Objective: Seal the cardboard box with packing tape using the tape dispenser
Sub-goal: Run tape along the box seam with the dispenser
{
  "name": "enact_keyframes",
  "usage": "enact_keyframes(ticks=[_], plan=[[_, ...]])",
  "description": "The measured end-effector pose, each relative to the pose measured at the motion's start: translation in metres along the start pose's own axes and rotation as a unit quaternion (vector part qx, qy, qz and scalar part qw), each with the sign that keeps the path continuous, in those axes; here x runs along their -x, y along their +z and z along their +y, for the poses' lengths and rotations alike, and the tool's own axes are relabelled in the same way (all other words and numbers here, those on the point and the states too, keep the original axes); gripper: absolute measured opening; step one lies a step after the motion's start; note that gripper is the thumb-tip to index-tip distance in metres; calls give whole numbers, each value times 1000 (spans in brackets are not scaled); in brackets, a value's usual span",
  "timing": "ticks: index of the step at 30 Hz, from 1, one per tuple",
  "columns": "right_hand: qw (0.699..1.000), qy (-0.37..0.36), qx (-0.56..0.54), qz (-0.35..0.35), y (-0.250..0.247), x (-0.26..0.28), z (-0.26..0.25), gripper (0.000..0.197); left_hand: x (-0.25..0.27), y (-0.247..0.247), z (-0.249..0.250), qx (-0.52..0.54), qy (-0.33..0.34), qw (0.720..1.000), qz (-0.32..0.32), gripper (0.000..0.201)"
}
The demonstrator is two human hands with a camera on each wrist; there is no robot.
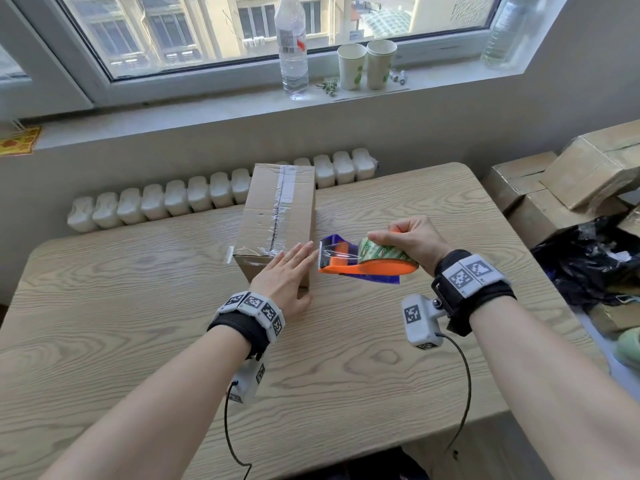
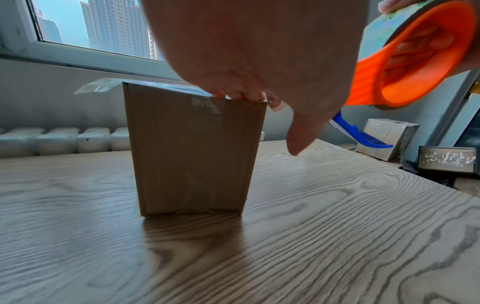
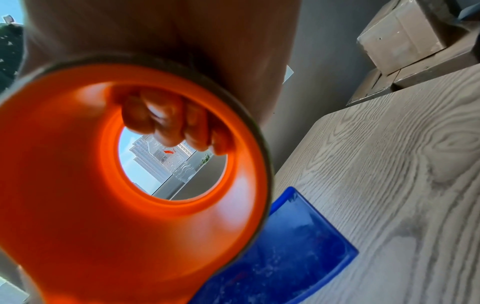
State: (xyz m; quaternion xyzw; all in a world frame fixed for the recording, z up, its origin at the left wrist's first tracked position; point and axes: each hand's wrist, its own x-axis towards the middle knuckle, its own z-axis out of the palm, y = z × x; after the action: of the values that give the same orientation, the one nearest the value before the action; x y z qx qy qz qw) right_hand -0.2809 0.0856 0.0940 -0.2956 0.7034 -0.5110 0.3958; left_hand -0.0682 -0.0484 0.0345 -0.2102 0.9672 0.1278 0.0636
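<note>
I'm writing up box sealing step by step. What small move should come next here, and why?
Probably the left hand should smooth the tape end down over the cardboard box's near edge. Tape already runs along the top seam, and the right hand holds the tape dispenser clear of the box, beside it.

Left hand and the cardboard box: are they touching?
Touching. The left wrist view shows the left hand's fingertips pressed on the cardboard box's top near edge; the head view agrees.

The left hand (image 1: 284, 278) is covering the cardboard box's (image 1: 277, 220) near top corner. In the right wrist view the tape dispenser (image 3: 109, 185) is filling the frame, blurred, its edges running past the picture's border and hiding most of the right hand (image 3: 166, 121).
</note>
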Motion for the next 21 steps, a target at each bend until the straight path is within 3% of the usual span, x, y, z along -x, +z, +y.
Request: enact_keyframes(ticks=[11,21], plan=[[999,-3,-22,34,-4,1,12,46,-4,-1,9,-15,-4,1000,-15,82],[1000,3,-23,11,-2,0,9,40,-8,2,1,-40,2,999,-12,81]])
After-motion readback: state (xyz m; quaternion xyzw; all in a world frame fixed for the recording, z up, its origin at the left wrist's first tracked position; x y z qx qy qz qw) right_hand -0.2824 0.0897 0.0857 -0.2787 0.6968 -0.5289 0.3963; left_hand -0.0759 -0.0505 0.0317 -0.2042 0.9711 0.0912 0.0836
